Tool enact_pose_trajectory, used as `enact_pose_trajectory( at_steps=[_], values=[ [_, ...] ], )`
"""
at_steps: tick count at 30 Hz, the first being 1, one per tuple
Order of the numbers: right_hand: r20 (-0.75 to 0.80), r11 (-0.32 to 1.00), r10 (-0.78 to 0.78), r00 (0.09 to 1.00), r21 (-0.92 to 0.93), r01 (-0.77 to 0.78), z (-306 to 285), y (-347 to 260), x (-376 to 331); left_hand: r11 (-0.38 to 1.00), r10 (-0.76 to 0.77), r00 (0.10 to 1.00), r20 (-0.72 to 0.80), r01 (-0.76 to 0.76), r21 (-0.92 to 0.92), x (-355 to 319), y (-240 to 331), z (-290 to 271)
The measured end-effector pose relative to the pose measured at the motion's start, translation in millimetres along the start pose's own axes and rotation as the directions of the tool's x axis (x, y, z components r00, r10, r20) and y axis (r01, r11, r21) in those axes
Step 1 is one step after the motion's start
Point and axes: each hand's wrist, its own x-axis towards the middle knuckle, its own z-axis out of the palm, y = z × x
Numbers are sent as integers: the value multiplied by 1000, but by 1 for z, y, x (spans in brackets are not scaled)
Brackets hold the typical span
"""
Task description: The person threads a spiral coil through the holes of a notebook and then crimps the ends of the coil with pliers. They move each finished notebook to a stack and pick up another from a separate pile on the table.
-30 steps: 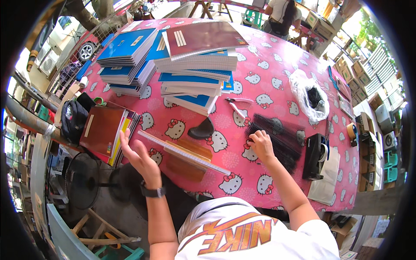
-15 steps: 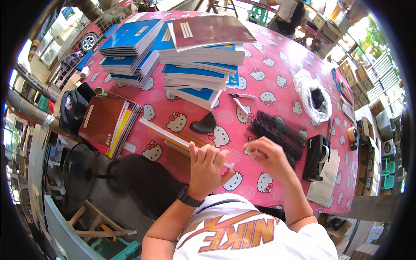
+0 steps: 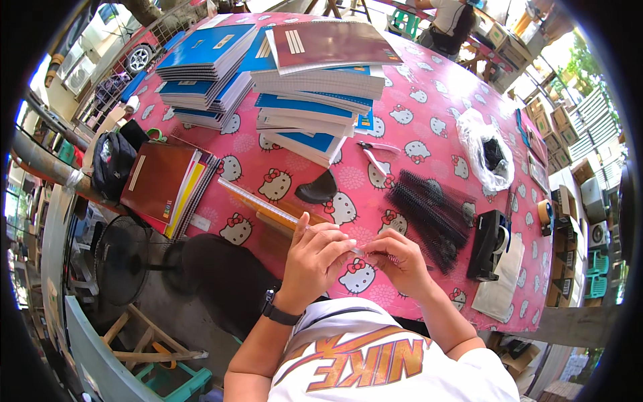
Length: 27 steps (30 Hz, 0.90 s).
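My left hand (image 3: 315, 258) is closed on a notebook (image 3: 258, 204), which I see nearly edge-on; its long white edge slants up to the left, with brown below it. At the edge's near right end, my right hand (image 3: 400, 260) is closed with fingertips pinched together, almost meeting the left fingers. What lies in that pinch is too small to make out. Just right of this hand is a bundle of black spiral binding coils (image 3: 429, 218). Beyond the hands lie a dark curved piece (image 3: 317, 188) and pliers with pale pink handles (image 3: 377, 159).
Tall stacks of blue notebooks (image 3: 201, 50) stand at the back, one topped by a brown notebook (image 3: 331, 45). More brown notebooks (image 3: 157, 179) lie left. At right are a tape dispenser (image 3: 487, 244) and a plastic bag (image 3: 469, 134). A black fan (image 3: 122, 253) stands beside the table.
My right hand has moved left and closed its fingers at the notebook's near end. My left hand has curled further round the edge, its fingers now close to the right ones.
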Motion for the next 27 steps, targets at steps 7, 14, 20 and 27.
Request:
enact_pose_trajectory(
  at_steps=[7,14,20,27],
  values=[
    [148,973,211,966,63,-223,-7,-15,3,998,0,1000,17,-1,62,1,11,-3],
    [389,913,318,864,121,-390,-22,16,45,987,39,966,257,-77,141,0,1,-8],
    [64,866,254,965,-459,-198,65,128,119,984,84,964,253,-120,130,11,-1,-2],
    [16,788,210,978,-594,-160,84,148,113,995,61,983,172,-72,63,8,1,-2]
  ],
)
